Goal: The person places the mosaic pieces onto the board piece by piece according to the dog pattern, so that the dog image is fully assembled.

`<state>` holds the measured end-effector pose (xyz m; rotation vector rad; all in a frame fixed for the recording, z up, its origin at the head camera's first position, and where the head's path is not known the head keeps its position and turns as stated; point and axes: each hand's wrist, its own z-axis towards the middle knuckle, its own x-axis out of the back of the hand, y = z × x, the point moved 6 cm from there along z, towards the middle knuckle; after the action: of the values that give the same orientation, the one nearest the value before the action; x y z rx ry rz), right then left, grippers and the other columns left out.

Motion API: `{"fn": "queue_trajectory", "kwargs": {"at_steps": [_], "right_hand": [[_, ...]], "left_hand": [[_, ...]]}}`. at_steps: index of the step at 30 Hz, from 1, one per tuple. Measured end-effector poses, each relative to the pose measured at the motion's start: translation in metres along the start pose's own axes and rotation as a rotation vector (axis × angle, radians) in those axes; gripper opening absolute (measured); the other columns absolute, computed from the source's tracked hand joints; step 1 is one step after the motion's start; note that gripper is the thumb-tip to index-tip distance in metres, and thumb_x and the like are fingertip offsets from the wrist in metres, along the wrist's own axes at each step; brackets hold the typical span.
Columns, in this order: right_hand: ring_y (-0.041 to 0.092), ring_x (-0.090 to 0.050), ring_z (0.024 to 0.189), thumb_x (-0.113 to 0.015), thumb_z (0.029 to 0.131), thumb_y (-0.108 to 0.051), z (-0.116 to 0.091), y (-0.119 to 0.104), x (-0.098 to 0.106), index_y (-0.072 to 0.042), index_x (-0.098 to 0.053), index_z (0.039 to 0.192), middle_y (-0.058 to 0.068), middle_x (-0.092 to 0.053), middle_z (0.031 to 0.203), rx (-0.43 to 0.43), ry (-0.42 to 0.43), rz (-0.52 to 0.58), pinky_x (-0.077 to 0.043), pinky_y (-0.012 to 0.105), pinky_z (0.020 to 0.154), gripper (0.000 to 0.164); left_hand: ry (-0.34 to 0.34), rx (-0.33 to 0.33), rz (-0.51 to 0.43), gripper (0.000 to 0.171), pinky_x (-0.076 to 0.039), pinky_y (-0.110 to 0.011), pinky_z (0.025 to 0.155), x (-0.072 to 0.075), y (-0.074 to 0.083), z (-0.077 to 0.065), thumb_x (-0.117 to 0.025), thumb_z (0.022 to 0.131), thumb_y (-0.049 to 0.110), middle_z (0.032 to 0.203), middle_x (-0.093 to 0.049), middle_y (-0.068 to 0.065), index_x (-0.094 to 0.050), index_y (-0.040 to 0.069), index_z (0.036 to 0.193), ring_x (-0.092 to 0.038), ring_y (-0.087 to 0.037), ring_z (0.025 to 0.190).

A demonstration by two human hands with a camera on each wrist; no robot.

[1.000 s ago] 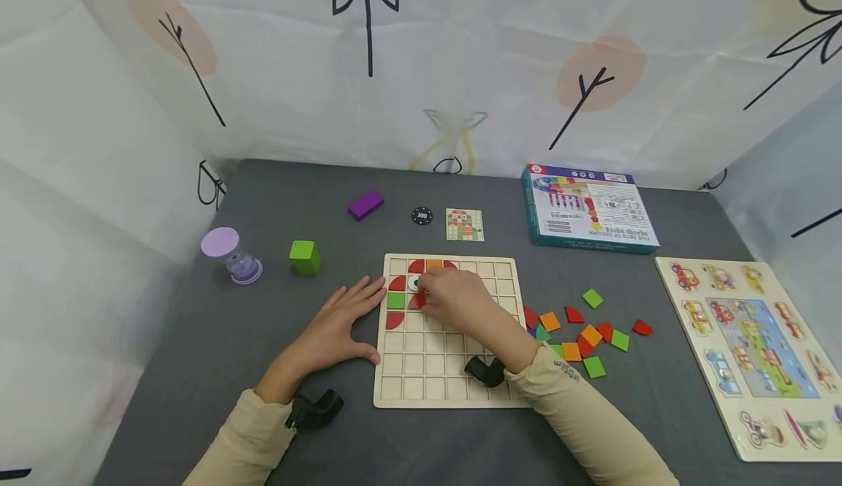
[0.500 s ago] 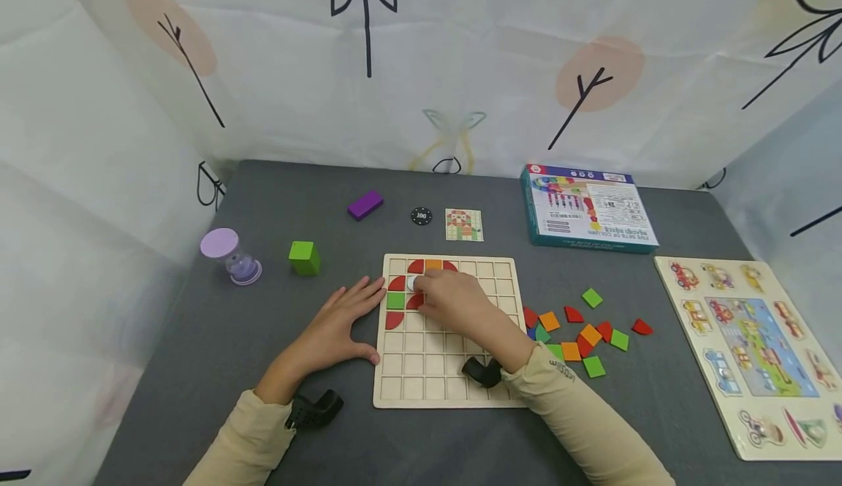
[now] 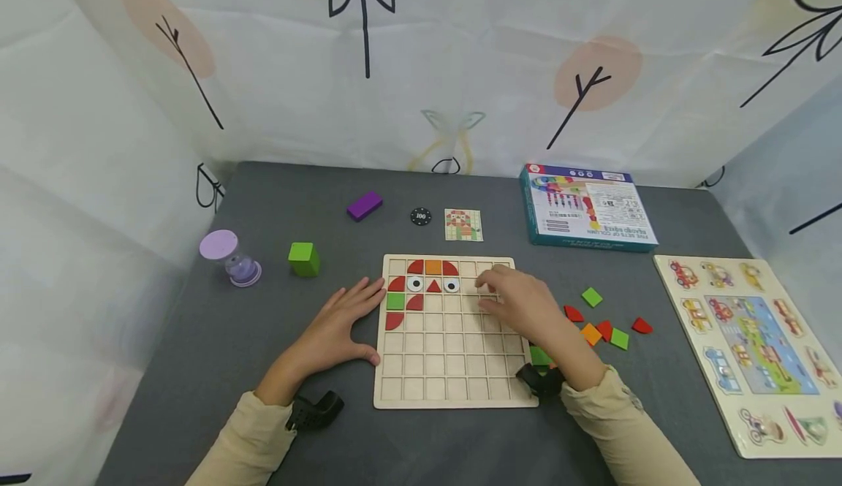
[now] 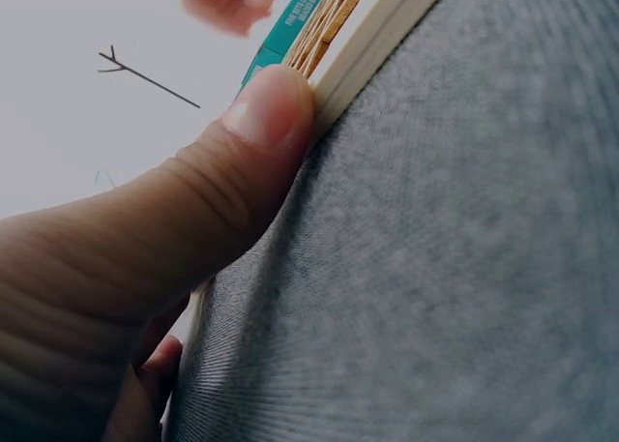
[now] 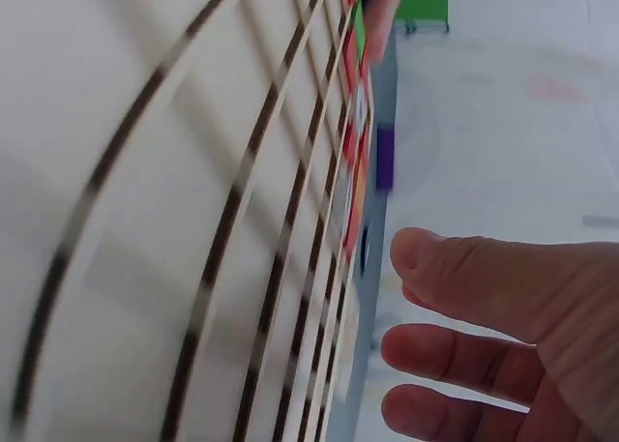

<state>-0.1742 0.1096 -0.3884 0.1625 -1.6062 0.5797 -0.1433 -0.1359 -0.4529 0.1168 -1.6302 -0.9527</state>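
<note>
A wooden grid board (image 3: 434, 365) lies flat on the table. Near its top left are red quarter-round tiles (image 3: 395, 321), an orange square tile (image 3: 433, 267), a green square tile (image 3: 395, 301), a red triangle tile (image 3: 433, 286) and two eye tiles (image 3: 451, 284). My left hand (image 3: 338, 325) rests along the board's left edge with spread fingers; in the left wrist view its thumb (image 4: 266, 113) touches the board's side. Above the right part of the board is my right hand (image 3: 526, 303). In the right wrist view its fingers (image 5: 435, 355) stand apart, holding nothing.
Loose coloured tiles (image 3: 620, 338) lie right of the board, some hidden by the right arm. Behind it are a picture card (image 3: 463, 224), black chip (image 3: 421, 216), purple block (image 3: 365, 206) and box (image 3: 592, 208). A green cube (image 3: 304, 259), sand timer (image 3: 230, 257) and picture puzzle (image 3: 710, 427) flank it.
My right hand has let go of the tile at the eye row and moved right, uncovering the red triangle and both eye tiles. The left hand stays in place.
</note>
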Motion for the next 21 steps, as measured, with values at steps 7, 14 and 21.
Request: {"fn": "queue_trajectory", "kwargs": {"at_steps": [7, 14, 21], "right_hand": [[0.011, -0.049, 0.066, -0.072, 0.073, -0.02, -0.04, 0.055, 0.006, -0.013, -0.065, 0.096, -0.001, -0.057, 0.083, -0.123, -0.031, -0.039, -0.042, 0.025, 0.054, 0.025], [0.011, -0.046, 0.065, -0.073, 0.072, -0.028, -0.047, 0.062, -0.002, -0.011, -0.066, 0.091, 0.001, -0.058, 0.084, -0.143, -0.058, -0.059, -0.04, 0.024, 0.054, 0.026], [0.01, -0.045, 0.063, -0.073, 0.071, -0.02, -0.048, 0.061, -0.006, -0.009, -0.066, 0.092, 0.0, -0.056, 0.08, -0.128, -0.054, -0.061, -0.04, 0.023, 0.054, 0.024]], "left_hand": [[-0.003, 0.001, -0.017, 0.104, -0.004, -0.049, 0.106, 0.003, 0.0, -0.002, -0.076, 0.054, 0.049, 0.148, -0.019, 0.003, -0.028, 0.015, 0.141, -0.009, -0.021, 0.137], [-0.004, 0.004, -0.002, 0.105, -0.004, -0.048, 0.107, 0.001, -0.003, -0.002, -0.074, 0.055, 0.052, 0.148, -0.018, 0.003, -0.027, 0.016, 0.141, -0.009, -0.021, 0.137], [-0.009, 0.002, -0.015, 0.105, -0.004, -0.048, 0.106, 0.0, 0.0, 0.001, -0.075, 0.054, 0.05, 0.148, -0.019, 0.003, -0.027, 0.015, 0.141, -0.009, -0.021, 0.137]]}}
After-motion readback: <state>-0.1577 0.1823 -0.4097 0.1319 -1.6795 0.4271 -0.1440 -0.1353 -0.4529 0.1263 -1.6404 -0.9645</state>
